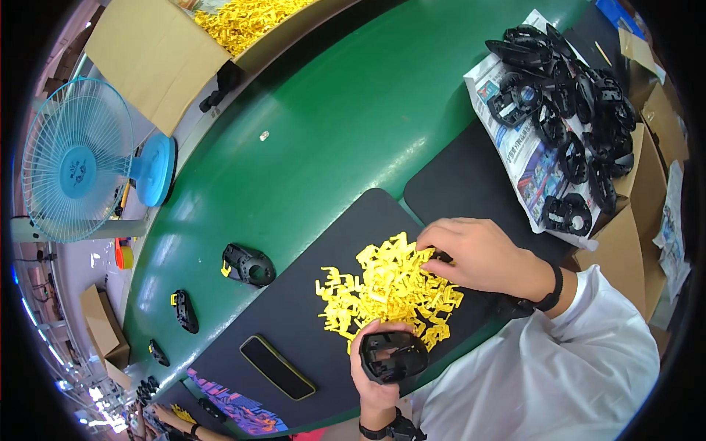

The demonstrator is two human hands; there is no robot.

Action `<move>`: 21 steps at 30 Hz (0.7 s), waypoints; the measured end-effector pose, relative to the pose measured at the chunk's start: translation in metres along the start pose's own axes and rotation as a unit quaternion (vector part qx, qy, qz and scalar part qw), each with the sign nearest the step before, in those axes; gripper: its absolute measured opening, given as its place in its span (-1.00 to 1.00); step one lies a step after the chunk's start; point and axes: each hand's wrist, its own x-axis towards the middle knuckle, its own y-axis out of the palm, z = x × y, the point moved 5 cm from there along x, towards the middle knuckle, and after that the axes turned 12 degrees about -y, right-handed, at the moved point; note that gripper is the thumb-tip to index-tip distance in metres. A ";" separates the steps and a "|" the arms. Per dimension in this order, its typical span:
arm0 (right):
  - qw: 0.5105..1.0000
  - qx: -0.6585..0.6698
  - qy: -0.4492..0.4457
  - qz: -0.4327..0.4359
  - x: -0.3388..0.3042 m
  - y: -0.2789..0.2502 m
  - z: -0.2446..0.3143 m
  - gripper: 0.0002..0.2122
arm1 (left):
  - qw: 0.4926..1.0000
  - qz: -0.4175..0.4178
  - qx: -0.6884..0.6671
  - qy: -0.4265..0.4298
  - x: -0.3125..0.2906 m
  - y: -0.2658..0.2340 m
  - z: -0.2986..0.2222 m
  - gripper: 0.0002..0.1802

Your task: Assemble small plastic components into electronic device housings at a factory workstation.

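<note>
My left hand [373, 375] is wrapped round a black hollow plastic shell [394, 357], shaped like a computer mouse housing, its open inside facing up. Just beyond it, a heap of small yellow plastic clips [390, 287] lies spread on a black mat [294, 323]. At the heap's right side is my right hand [471, 253], thumb and fingers bent together among the clips. Something dark shows between those fingers; whether a clip is pinched there is hidden. A phone [278, 367] with a yellowish edge rests on the mat to the left.
Several black shells [570, 125] lie piled on newspaper [507, 140] at the right, beside cardboard boxes [625, 242]. On the green belt [309, 125] sit spaced shells with yellow clips [250, 264]. A blue fan [81, 165] and a box of yellow parts [246, 22] stand beyond. Another person's arm [180, 422] shows lower left.
</note>
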 end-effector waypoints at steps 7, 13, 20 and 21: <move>0.984 0.153 -0.071 -0.055 -0.009 -0.026 0.024 -0.78 | 0.995 0.058 0.070 0.037 0.018 0.021 -0.008 -0.10; 0.959 0.252 -0.120 -0.047 -0.021 -0.033 0.048 -0.67 | 0.994 0.007 0.101 0.047 0.026 0.029 -0.014 -0.02; 0.947 0.255 -0.172 -0.096 -0.025 -0.035 0.059 -0.71 | 0.987 -0.012 0.136 0.082 0.025 0.025 -0.012 -0.04; 0.947 0.256 -0.169 -0.096 -0.026 -0.034 0.059 -0.71 | 0.984 -0.006 0.156 0.083 0.025 0.029 -0.013 -0.05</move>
